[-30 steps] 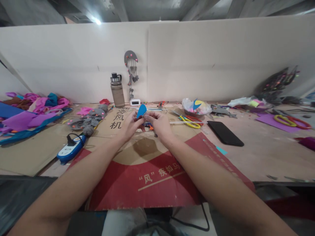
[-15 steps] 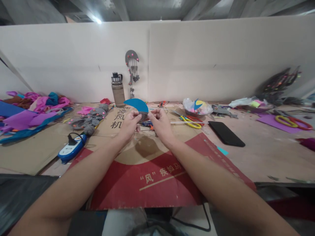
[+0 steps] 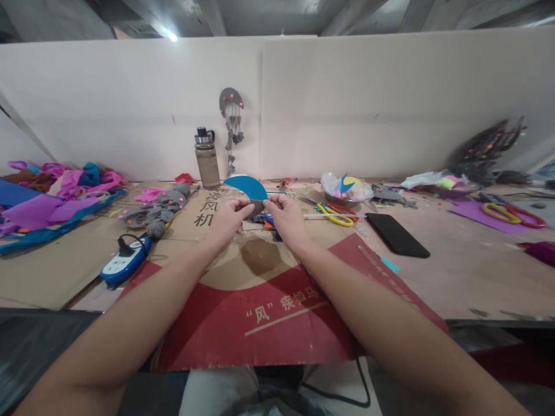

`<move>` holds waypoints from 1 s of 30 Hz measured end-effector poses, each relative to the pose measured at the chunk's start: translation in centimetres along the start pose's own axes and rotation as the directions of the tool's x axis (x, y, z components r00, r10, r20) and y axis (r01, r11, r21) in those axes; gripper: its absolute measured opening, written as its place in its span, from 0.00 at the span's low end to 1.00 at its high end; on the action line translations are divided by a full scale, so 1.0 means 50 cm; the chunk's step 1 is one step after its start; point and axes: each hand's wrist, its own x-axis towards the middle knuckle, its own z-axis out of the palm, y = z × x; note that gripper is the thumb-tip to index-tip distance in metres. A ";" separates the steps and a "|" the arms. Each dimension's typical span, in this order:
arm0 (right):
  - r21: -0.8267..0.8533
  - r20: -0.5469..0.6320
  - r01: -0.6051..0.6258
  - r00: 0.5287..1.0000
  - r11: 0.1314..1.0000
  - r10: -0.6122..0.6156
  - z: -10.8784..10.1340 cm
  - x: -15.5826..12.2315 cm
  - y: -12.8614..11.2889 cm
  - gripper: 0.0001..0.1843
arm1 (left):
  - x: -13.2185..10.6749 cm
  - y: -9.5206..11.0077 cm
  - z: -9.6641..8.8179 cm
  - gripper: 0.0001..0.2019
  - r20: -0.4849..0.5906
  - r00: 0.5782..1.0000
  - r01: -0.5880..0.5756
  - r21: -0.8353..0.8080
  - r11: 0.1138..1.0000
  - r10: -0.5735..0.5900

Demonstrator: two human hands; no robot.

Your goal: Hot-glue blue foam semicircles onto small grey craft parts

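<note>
Between my two hands, raised over a flattened cardboard sheet point(image 3: 277, 346), is a blue crescent-shaped felt piece point(image 3: 248, 185) with a grey piece point(image 3: 255, 209) along its lower edge. My left hand point(image 3: 232, 216) pinches the grey part between thumb and fingers. At the crescent's right end, my right hand point(image 3: 286, 216) is closed with its fingertips on the edge. The fingers of both hands almost meet. Small coloured bits on the cardboard behind are partly hidden by my hands.
Yellow-handled scissors point(image 3: 336, 215) and a black phone point(image 3: 396, 235) lie to the right. A bottle point(image 3: 207, 162) stands at the back near a hanging grey felt ornament point(image 3: 232, 104). On the left are a blue power strip point(image 3: 125, 263), grey felt pieces point(image 3: 160, 211) and coloured cloth scraps point(image 3: 47, 202).
The blue crescent has shifted slightly right and tilted a little. My left hand has moved slightly right with it, and the right hand's fingers have closed in on its edge.
</note>
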 end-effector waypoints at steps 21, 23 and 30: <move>-0.057 0.046 -0.086 0.995 0.995 0.089 0.010 -0.010 0.011 0.30 | -0.002 0.030 0.005 0.06 -0.080 0.996 0.019 -0.357 0.934 -0.051; -0.015 0.060 -0.084 0.995 0.996 0.085 0.008 -0.008 0.013 0.31 | -0.001 0.028 0.001 0.06 -0.111 0.992 0.015 -0.391 0.920 -0.063; 0.074 0.090 -0.091 0.992 0.993 0.085 0.013 -0.022 -0.005 0.30 | 0.023 0.036 -0.038 0.09 -0.243 0.970 -0.121 -0.463 0.878 0.005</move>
